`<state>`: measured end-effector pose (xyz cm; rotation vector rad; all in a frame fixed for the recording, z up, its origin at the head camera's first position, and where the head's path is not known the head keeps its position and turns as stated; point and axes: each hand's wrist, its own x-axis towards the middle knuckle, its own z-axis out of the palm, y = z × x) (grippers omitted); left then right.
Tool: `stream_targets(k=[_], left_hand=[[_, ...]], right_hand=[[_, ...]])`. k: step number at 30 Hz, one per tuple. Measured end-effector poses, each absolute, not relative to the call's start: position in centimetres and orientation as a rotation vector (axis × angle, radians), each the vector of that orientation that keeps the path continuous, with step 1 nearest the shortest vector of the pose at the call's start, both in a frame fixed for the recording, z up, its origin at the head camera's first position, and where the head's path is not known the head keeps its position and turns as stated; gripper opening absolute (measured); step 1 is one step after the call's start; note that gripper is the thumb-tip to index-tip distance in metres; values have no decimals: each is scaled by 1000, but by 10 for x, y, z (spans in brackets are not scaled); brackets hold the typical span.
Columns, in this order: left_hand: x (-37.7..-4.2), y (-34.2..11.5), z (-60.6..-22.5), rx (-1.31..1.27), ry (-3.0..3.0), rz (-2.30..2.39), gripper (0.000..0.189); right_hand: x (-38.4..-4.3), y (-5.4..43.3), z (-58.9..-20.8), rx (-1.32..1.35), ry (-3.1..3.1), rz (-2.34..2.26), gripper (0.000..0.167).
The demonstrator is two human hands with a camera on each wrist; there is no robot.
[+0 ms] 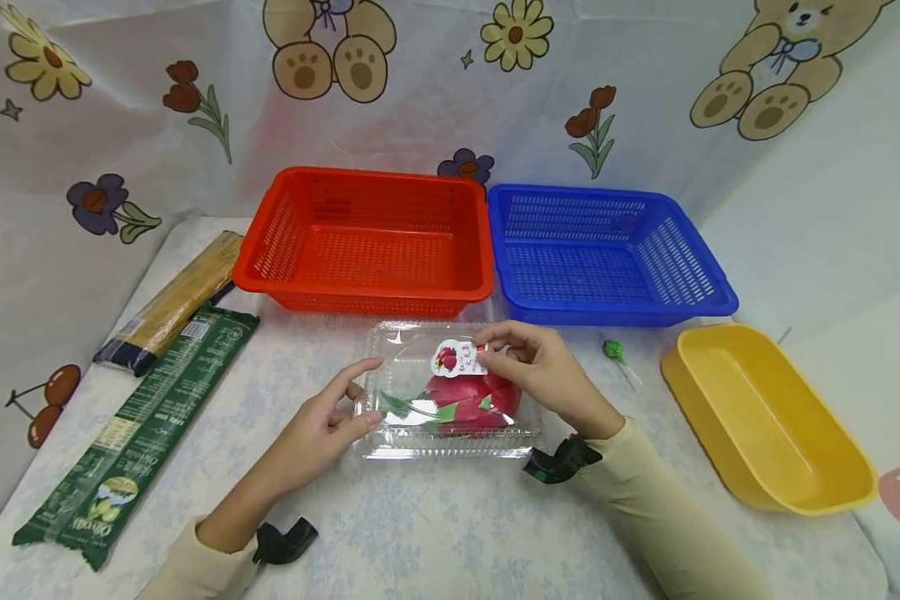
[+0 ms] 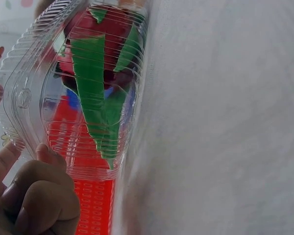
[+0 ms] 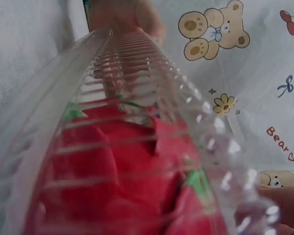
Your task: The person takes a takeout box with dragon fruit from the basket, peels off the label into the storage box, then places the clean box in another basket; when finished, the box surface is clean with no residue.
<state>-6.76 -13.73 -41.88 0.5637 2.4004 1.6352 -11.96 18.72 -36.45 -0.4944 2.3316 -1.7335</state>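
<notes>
A clear plastic clamshell box (image 1: pixel 397 358) lies on the table in front of both hands. Inside it, toward the right, is a red dragon fruit (image 1: pixel 487 404) with green scales, which also shows through the ribbed wall in the left wrist view (image 2: pixel 90 63). My left hand (image 1: pixel 330 421) holds the box's left end, forefinger on the lid and thumb at the near corner. On top of the lid sits a white label (image 1: pixel 461 358) with a picture of the fruit. Thumb and forefinger of my right hand (image 1: pixel 536 367) pinch its right edge.
Behind the box stand a red basket (image 1: pixel 375 296) and a blue basket (image 1: pixel 607 312). A yellow tub (image 1: pixel 720 417) is at the right, with a green lollipop (image 1: pixel 613 350) beside it. On the left lie a green pasta packet (image 1: pixel 150 417) and a yellow-and-navy pasta packet (image 1: pixel 180 296).
</notes>
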Motion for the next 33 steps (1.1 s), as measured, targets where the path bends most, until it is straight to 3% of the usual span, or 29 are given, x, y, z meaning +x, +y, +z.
stream_targets(k=[20, 33], left_hand=[[-68, -138, -418, 558, 2397, 1633, 63], [-67, -137, -419, 569, 2389, 1643, 64]], right_hand=[[-82, 224, -352, -372, 2551, -1817, 25], [-47, 275, -373, -24, 2536, -2082, 31]])
